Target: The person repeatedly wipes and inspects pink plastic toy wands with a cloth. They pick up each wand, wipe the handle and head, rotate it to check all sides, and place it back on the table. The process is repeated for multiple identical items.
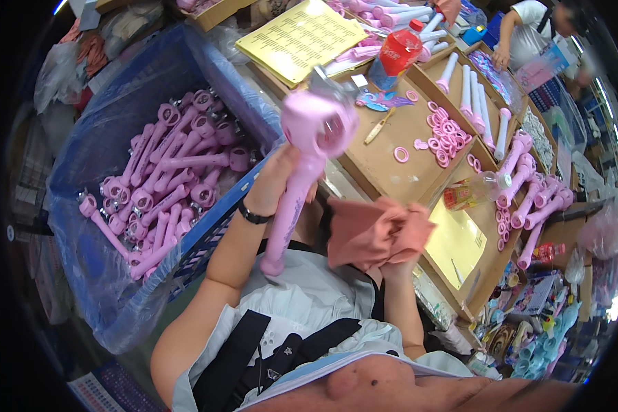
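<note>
My left hand [280,177] is closed around the neck of a pink plastic toy wand [294,206], just below its round head. The wand's head points away from me, with a shiny silvery part at its top. A crumpled salmon-coloured cloth [378,234] is held in my right hand [399,270], which the cloth partly covers. Cloth and wand are apart. Many similar pink wands [185,154] lie heaped in a blue crate to the left. Pink rings [445,131] lie in a cardboard tray before me.
The blue crate [226,203] is lined with clear plastic. Cardboard trays [391,180] hold white-and-pink handles [481,108], a red-labelled bottle [396,54] and a small brush [378,129]. Yellow printed sheets [301,38] lie beyond. Another bottle [474,190] lies right. A co-worker [530,31] is at the upper right.
</note>
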The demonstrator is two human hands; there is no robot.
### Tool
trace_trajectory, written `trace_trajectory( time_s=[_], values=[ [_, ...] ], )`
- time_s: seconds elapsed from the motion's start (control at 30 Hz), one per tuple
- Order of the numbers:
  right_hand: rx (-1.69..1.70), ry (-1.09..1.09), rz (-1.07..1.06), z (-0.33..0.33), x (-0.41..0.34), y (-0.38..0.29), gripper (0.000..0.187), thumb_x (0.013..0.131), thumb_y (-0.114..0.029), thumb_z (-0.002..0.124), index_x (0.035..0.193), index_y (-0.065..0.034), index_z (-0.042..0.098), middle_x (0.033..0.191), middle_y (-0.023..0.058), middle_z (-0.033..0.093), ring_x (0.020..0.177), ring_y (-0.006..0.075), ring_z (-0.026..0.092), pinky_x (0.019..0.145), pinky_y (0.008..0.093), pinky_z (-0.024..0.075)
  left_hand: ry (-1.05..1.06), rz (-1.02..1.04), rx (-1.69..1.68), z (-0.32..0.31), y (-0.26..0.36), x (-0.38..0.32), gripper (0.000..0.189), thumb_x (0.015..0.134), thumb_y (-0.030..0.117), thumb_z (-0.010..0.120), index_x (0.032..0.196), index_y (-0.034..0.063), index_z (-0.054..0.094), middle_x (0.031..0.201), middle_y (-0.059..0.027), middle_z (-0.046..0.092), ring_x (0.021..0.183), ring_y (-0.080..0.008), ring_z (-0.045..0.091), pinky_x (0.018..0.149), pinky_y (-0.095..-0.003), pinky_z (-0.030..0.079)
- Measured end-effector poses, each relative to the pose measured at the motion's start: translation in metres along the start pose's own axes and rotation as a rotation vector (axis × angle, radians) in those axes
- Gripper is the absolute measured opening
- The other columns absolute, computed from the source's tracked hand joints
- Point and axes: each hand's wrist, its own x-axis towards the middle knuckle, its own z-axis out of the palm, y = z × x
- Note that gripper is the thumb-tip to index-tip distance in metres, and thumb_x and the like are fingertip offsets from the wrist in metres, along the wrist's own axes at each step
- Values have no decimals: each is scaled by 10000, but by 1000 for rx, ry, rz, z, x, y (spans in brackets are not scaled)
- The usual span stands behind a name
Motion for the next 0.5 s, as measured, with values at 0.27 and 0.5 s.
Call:
trace_trajectory(
  time_s=[0.27, 0.5],
  values=[
    [-1353, -229, -892, 40, 36, -6, 280, 795, -233, 616, 1016, -62, 604, 1182, 200, 482, 1137, 326, 429, 931, 447, 339, -230, 350, 862, 35, -45, -12, 661, 751, 111, 693, 1316, 58, 356, 1053, -135, 586, 932, -248, 593, 774, -328, 483],
    [-1052, 71, -915, 62, 56, -3, 261, 793, -180, 593, 1004, -27, 575, 1132, 185, 529, 1034, 407, 474, 901, 548, 339, 28, -12, 929, 53, -41, -27, 625, 735, 148, 711, 1234, -19, 374, 1038, -191, 584, 957, -282, 606, 809, -347, 470]
  ],
)
